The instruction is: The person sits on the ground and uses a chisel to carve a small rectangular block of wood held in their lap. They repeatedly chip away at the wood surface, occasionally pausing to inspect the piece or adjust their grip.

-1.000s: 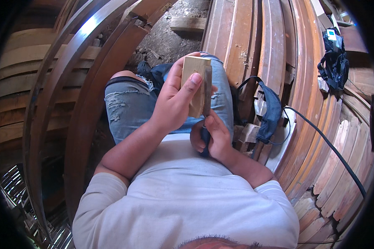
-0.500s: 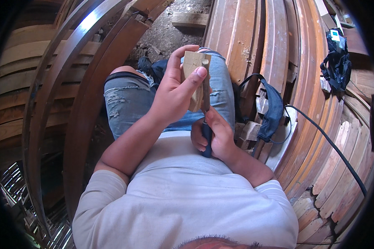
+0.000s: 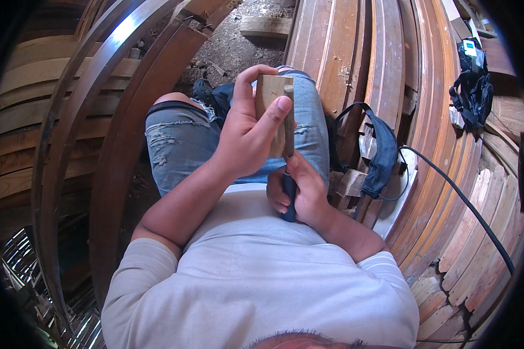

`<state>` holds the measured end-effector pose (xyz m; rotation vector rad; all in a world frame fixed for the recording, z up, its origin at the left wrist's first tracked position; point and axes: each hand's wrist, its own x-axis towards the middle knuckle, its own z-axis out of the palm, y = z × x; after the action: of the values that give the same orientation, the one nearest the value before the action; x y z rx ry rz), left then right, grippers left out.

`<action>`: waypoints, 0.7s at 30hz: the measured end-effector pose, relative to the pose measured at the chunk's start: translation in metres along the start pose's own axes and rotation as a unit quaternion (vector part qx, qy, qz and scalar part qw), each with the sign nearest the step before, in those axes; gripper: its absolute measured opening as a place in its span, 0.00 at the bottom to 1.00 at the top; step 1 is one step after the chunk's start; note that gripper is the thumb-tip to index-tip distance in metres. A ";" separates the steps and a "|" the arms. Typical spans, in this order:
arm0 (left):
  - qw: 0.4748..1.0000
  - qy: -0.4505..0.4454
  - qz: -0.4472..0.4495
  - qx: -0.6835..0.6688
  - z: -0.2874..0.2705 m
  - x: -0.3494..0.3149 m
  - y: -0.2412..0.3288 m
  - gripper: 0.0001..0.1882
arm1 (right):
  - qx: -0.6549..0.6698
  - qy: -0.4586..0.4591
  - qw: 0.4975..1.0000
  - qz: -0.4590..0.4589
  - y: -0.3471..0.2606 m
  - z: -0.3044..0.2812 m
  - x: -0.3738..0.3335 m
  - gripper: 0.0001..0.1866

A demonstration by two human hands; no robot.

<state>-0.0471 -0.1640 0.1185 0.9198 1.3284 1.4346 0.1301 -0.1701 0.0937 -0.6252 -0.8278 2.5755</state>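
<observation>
Above my lap, my left hand is closed around a small pale wooden block, its thumb pressing on the near face and its fingers wrapped over the far side. A short round peg-like bit shows near the block's upper right corner. Lower down, close to my belly, my right hand grips a hand tool with a dark blue handle. The tool's shaft points up toward the block's bottom edge, where my right thumb also reaches. Its tip is hidden, so I cannot tell its kind.
Long brown wooden boards lie stacked to my right, with a dark blue cloth strap bag on them. A black cable curves across. Curved wooden beams stand at my left. A black bag lies far right.
The wooden block has turned slightly in my left hand and stands a little more upright. Both hands keep their grips and have barely moved.
</observation>
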 end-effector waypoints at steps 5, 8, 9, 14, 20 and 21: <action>0.998 0.007 0.011 0.066 -0.003 -0.005 -0.004 0.23 | -0.011 -0.008 1.000 -0.012 0.002 0.001 0.000 0.32; 0.999 0.017 0.009 0.034 0.005 -0.008 0.003 0.23 | -0.021 -0.013 1.000 -0.013 0.001 0.001 -0.001 0.32; 0.999 0.017 0.011 0.031 0.006 -0.008 0.003 0.23 | -0.019 -0.011 1.000 -0.016 0.003 0.000 -0.001 0.32; 0.998 0.016 0.029 0.050 0.005 -0.006 0.004 0.23 | -0.015 -0.010 1.000 -0.018 0.004 -0.001 0.001 0.31; 0.993 0.014 0.066 0.101 -0.001 -0.006 -0.004 0.23 | -0.012 -0.023 0.999 -0.024 0.004 -0.002 0.002 0.31; 0.992 0.015 0.067 0.103 -0.002 -0.006 -0.004 0.23 | -0.012 -0.024 0.999 -0.024 0.003 -0.002 0.002 0.31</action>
<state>-0.0463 -0.1702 0.1145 1.1452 1.4802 1.4349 0.1288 -0.1708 0.0899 -0.5467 -0.8800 2.5495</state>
